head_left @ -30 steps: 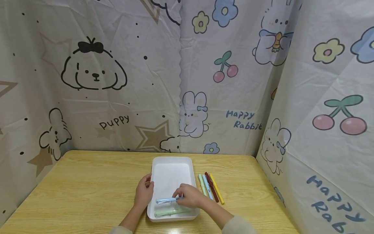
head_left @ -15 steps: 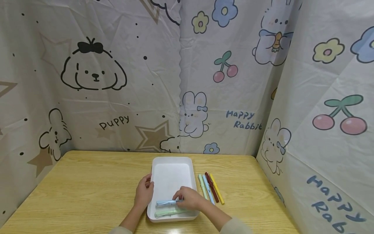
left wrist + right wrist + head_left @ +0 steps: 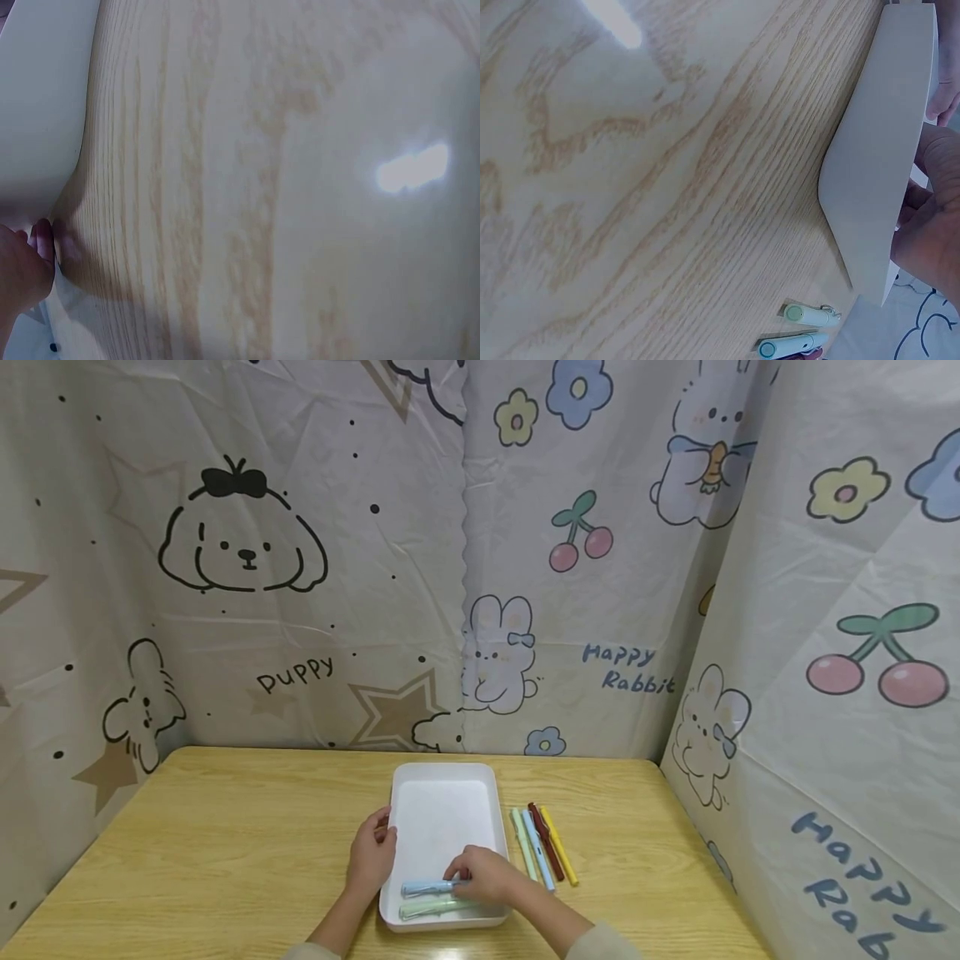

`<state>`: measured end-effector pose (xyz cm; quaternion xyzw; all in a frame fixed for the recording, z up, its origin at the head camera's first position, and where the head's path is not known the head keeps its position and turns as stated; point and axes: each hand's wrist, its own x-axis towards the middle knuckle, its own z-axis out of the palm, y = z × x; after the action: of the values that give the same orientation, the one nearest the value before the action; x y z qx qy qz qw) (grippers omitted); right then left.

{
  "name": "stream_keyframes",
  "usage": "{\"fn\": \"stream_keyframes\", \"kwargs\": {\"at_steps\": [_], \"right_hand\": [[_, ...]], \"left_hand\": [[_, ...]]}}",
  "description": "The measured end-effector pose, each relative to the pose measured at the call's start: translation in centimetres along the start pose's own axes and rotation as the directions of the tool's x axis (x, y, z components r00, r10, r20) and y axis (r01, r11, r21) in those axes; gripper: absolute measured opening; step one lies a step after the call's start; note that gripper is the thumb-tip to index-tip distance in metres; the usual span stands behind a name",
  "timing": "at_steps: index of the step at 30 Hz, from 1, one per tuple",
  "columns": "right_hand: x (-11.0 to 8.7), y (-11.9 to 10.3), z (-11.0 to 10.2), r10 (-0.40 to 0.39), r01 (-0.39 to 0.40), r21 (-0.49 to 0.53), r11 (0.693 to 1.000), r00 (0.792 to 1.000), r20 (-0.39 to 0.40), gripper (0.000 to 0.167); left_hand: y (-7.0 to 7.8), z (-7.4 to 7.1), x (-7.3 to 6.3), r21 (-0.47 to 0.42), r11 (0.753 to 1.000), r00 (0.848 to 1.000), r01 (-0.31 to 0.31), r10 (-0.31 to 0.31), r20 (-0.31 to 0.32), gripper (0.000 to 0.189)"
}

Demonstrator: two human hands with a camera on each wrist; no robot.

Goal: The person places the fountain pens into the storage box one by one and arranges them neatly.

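Observation:
A white rectangular tray (image 3: 444,806) stands on the table. My left hand (image 3: 369,855) holds its left edge, with the fingers against the outer wall. Inside the tray's near end, my right hand (image 3: 486,875) pinches a light blue pen (image 3: 422,888) by its right part, which the fingers cover. This pen lies crosswise, at or just above the tray floor. Nearer to me, roughly parallel to it, is a light green pen (image 3: 429,907); the right hand partly hides its right end. In the right wrist view, the tray wall (image 3: 881,142) hides the pinched pen.
Right of the tray, side by side on the wooden table (image 3: 262,843), lie a light green pen (image 3: 522,842), a light blue pen (image 3: 537,848), a dark red pen (image 3: 545,840) and a yellow pen (image 3: 559,847). A printed curtain (image 3: 390,610) rises behind the table.
My right hand has lowered the blue pen toward the tray's near end, closer to the green pen. The left hand has stayed at the tray's edge.

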<state>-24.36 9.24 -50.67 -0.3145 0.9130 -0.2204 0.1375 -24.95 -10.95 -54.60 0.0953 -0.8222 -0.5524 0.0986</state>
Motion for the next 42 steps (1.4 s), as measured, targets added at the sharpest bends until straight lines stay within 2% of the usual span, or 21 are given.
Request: {"fn": "stream_keyframes", "kwargs": {"at_steps": [11, 32, 42], "right_hand": [[-0.18, 0.03, -0.24, 0.0, 0.0, -0.001, 1.0, 1.0, 0.014, 0.016], [-0.09, 0.08, -0.1, 0.02, -0.021, 0.024, 0.999, 0.999, 0.028, 0.015], [-0.2, 0.06, -0.12, 0.048, -0.05, 0.064, 0.997, 0.998, 0.029, 0.013]], "left_hand": [[0.35, -0.08, 0.02, -0.007, 1.0, 1.0, -0.005, 0.005, 0.0, 0.041], [0.0, 0.04, 0.13, 0.011, 1.0, 1.0, -0.001, 0.001, -0.002, 0.041], [0.06, 0.01, 0.09, 0.003, 1.0, 1.0, 0.0, 0.0, -0.004, 0.041]]}}
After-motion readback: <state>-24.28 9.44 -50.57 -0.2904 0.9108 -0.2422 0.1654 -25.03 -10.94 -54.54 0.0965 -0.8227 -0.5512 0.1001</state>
